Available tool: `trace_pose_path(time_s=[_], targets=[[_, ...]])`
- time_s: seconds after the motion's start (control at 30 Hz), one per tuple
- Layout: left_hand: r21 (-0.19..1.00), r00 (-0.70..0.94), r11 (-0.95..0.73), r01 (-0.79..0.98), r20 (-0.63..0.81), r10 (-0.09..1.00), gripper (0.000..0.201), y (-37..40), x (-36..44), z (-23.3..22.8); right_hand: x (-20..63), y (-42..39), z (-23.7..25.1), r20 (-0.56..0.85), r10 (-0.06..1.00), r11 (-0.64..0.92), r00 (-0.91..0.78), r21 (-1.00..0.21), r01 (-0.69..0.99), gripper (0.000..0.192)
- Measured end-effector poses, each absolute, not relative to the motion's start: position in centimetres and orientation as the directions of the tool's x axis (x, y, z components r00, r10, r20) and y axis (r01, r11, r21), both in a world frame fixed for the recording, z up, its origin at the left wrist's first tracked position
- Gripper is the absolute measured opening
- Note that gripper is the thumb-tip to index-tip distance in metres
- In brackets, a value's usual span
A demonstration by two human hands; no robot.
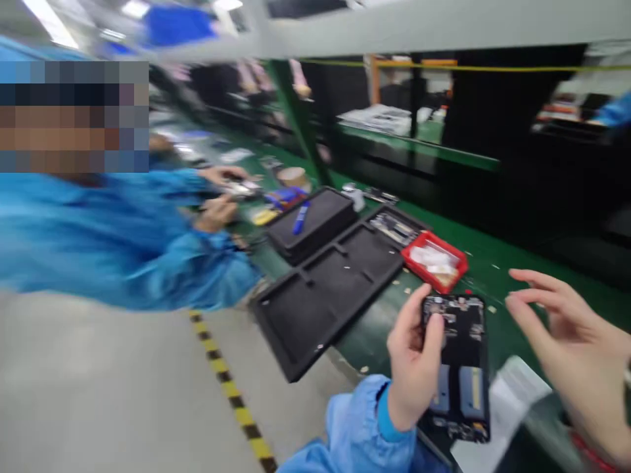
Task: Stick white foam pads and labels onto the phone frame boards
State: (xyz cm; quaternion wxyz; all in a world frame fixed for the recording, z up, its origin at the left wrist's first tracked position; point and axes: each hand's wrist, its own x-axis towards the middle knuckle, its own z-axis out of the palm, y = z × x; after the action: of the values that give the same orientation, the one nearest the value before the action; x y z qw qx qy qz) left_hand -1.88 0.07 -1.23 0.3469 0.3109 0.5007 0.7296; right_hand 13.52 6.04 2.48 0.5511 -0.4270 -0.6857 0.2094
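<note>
**Open phone held over the green bench**

An opened phone, its circuit boards and blue parts exposed, is gripped in the left hand above the near edge of the green bench. The fingers are closed around the phone's left edge, with the thumb laid across its upper part. The right hand is held just beside the phone, apart from it, with fingers spread and loosely curved and nothing held in them. A small red tray of pale parts is set on the bench just beyond the phone. A long black tray is laid to its left, overhanging the bench edge. Farther left, a co-worker's blue sleeve is seen, blurred, at the same bench.
</note>
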Motion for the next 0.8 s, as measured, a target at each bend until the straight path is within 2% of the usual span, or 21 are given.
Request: trace_pose_path(time_s=[0.13, 0.3, 0.6, 0.8], targets=[[0.947, -0.448, -0.314, -0.066, 0.253, 0.858, 0.036, -1.6, -0.6, -0.8, 13.1, 1.0, 3.5, 0.519, 0.854, 0.488, -0.012, -0.794, 0.362, 0.013], [0.907, -0.373, -0.414, 0.073, 0.41, 0.832, 0.052, -3.5, 1.1, -0.4, 13.5, -2.3, 3.5, 0.471, 0.881, 0.435, 0.046, -0.844, 0.312, 0.016], [0.882, -0.346, -0.468, 0.06, 0.458, 0.819, 0.059, -5.4, 2.0, 0.6, 13.4, -4.9, 4.2, 0.515, 0.853, 0.466, 0.079, -0.822, 0.328, 0.02], [0.864, -0.371, -0.491, 0.115, 0.496, 0.785, 0.058, -6.3, 2.8, 0.8, 13.6, -5.7, 4.1, 0.579, 0.806, 0.509, 0.122, -0.783, 0.357, 0.02]])
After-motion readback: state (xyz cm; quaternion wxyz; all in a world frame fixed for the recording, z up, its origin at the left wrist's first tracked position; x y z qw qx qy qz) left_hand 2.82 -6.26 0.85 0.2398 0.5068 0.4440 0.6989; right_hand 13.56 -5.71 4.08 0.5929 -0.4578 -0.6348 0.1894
